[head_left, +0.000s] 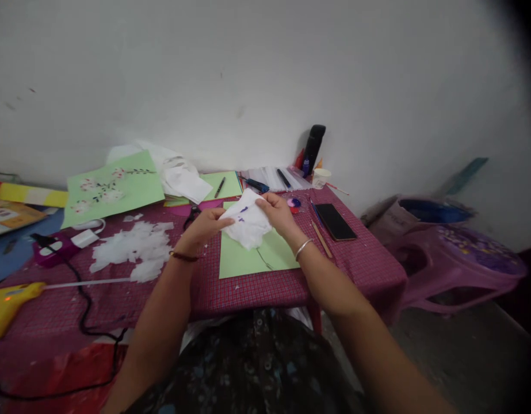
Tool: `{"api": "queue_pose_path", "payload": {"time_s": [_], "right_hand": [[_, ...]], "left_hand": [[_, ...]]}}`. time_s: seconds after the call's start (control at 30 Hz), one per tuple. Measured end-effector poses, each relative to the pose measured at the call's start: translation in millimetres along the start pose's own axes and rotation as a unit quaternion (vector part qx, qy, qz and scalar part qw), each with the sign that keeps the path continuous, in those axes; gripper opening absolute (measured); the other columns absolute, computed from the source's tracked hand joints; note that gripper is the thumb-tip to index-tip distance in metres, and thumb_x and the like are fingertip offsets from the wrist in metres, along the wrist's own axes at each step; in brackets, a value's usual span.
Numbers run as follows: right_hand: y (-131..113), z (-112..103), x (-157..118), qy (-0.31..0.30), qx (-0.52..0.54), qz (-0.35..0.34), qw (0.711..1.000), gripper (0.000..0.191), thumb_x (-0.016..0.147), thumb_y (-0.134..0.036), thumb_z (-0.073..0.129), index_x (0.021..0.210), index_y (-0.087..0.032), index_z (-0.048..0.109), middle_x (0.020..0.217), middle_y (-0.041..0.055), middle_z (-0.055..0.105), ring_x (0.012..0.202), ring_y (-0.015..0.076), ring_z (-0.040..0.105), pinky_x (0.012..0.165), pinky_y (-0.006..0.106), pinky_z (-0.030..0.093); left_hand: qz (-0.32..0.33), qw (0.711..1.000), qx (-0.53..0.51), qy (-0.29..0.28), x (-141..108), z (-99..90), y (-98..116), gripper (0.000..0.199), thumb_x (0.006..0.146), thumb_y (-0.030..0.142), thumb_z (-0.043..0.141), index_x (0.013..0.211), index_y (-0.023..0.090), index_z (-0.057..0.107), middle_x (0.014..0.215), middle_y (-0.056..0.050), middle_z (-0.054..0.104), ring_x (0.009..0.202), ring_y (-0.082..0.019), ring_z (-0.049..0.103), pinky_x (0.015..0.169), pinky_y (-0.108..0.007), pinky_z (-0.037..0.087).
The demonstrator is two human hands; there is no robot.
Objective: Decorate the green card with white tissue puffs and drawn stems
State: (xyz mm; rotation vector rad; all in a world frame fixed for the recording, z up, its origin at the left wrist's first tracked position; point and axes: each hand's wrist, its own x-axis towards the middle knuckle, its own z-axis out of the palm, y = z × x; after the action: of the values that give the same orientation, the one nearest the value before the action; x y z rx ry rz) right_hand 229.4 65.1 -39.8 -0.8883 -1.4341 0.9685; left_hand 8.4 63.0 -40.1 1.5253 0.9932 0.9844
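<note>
A white tissue (248, 225) with small purple marks is stretched between my two hands. My left hand (208, 223) pinches its left edge, and my right hand (277, 208) pinches the upper right corner. Under the tissue lies a light green sheet (235, 263) bearing a thin dark drawn stem, partly covered by the tissue. Just right of my right hand is a clear palette (294, 203) with purple and red paint. Torn white tissue pieces (133, 247) are heaped to the left of my left forearm.
At the left are a yellow glue gun (12, 302) with a black cable and a green sheet with painted flowers (118, 187). A black phone (335, 222), a wooden stick (321, 239) and a paper cup (321, 177) stand or lie rightward. Scissors (191, 216) lie beside my left hand.
</note>
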Motion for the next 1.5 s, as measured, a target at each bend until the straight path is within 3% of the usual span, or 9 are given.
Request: {"api": "queue_pose_path", "payload": {"time_s": [0.13, 0.33, 0.53, 0.7, 0.83, 0.97, 1.13, 1.27, 1.5], "right_hand": [[8, -1, 3, 0.019, 0.016, 0.009, 1.000, 0.029, 0.076, -0.046, 0.063, 0.069, -0.020, 0.051, 0.061, -0.0060, 0.040, 0.055, 0.0089, 0.034, 0.050, 0.023, 0.026], [16, 10, -4, -0.132, 0.048, 0.038, 0.989, 0.038, 0.071, -0.048, 0.072, 0.092, -0.018, 0.062, 0.083, 0.0016, 0.062, 0.069, 0.0129, 0.052, 0.063, 0.027, 0.043], [14, 10, -2, -0.009, 0.021, 0.036, 0.999, 0.032, 0.076, -0.050, 0.064, 0.077, -0.019, 0.057, 0.069, -0.0025, 0.052, 0.060, 0.0105, 0.043, 0.054, 0.024, 0.035], [12, 2, 4, 0.041, 0.029, 0.024, 0.998, 0.032, 0.076, -0.052, 0.062, 0.076, -0.020, 0.055, 0.067, -0.0035, 0.049, 0.060, 0.0107, 0.042, 0.055, 0.023, 0.035], [9, 1, 3, 0.031, 0.018, 0.024, 0.999, 0.032, 0.075, -0.052, 0.063, 0.076, -0.021, 0.057, 0.067, -0.0033, 0.050, 0.060, 0.0107, 0.042, 0.055, 0.024, 0.034], [3, 4, -2, 0.003, 0.016, 0.021, 1.000, 0.031, 0.075, -0.050, 0.066, 0.076, -0.020, 0.057, 0.065, -0.0040, 0.049, 0.057, 0.0101, 0.040, 0.054, 0.024, 0.034], [-8, 6, -10, -0.048, 0.045, 0.029, 0.997, 0.035, 0.073, -0.054, 0.068, 0.076, -0.020, 0.058, 0.063, -0.0039, 0.051, 0.055, 0.0098, 0.040, 0.053, 0.024, 0.033], [-11, 7, -12, -0.074, 0.031, 0.036, 0.996, 0.040, 0.071, -0.058, 0.069, 0.077, -0.020, 0.059, 0.064, -0.0037, 0.050, 0.056, 0.0098, 0.041, 0.052, 0.024, 0.032], [4, 7, -5, 0.036, 0.021, 0.022, 0.999, 0.050, 0.080, -0.070, 0.053, 0.071, -0.021, 0.051, 0.060, -0.0046, 0.041, 0.053, 0.0096, 0.034, 0.049, 0.025, 0.029]], "left_hand": [[0.049, 0.971, -0.187, 0.143, 3, -0.7, 1, 0.022, 0.061, 0.027, 0.084, 0.068, 0.014, 0.067, 0.068, -0.003, 0.070, 0.058, -0.012, 0.060, 0.056, -0.023, 0.048], [0.081, 0.938, -0.253, 0.221, 5, 14.8, 2, 0.022, 0.067, 0.026, 0.078, 0.077, 0.017, 0.062, 0.067, 0.004, 0.065, 0.056, -0.009, 0.057, 0.055, -0.020, 0.047], [0.074, 0.952, -0.201, 0.217, 2, 22.3, 3, 0.027, 0.062, 0.027, 0.079, 0.077, 0.017, 0.059, 0.065, 0.004, 0.063, 0.053, -0.009, 0.055, 0.050, -0.021, 0.045], [0.129, 0.926, -0.215, 0.282, -1, 9.0, 11, 0.018, 0.077, 0.028, 0.069, 0.076, 0.022, 0.052, 0.046, 0.012, 0.033, 0.038, -0.005, 0.029, 0.040, -0.020, 0.027], [0.115, 0.920, -0.212, 0.310, 5, 1.0, 6, 0.016, 0.079, 0.031, 0.068, 0.084, 0.021, 0.056, 0.063, 0.005, 0.054, 0.050, -0.007, 0.048, 0.050, -0.020, 0.040], [0.054, 0.938, -0.207, 0.274, 12, 2.6, -8, 0.030, 0.074, 0.034, 0.072, 0.098, 0.022, 0.060, 0.102, -0.004, 0.065, 0.081, -0.011, 0.062, 0.068, -0.022, 0.051], [0.056, 0.964, -0.218, 0.139, 9, 8.8, -15, 0.061, 0.061, 0.027, 0.081, 0.118, 0.028, 0.059, 0.124, -0.005, 0.062, 0.106, -0.015, 0.062, 0.083, -0.026, 0.051], [0.062, 0.970, -0.223, 0.078, 3, 17.5, -6, 0.048, 0.054, 0.028, 0.086, 0.097, 0.017, 0.067, 0.093, -0.005, 0.072, 0.081, -0.017, 0.067, 0.074, -0.027, 0.051], [0.046, 0.948, -0.212, 0.233, 0, 29.3, 8, 0.028, 0.075, 0.043, 0.074, 0.074, 0.019, 0.059, 0.052, 0.004, 0.057, 0.047, -0.012, 0.056, 0.048, -0.023, 0.045]]}}
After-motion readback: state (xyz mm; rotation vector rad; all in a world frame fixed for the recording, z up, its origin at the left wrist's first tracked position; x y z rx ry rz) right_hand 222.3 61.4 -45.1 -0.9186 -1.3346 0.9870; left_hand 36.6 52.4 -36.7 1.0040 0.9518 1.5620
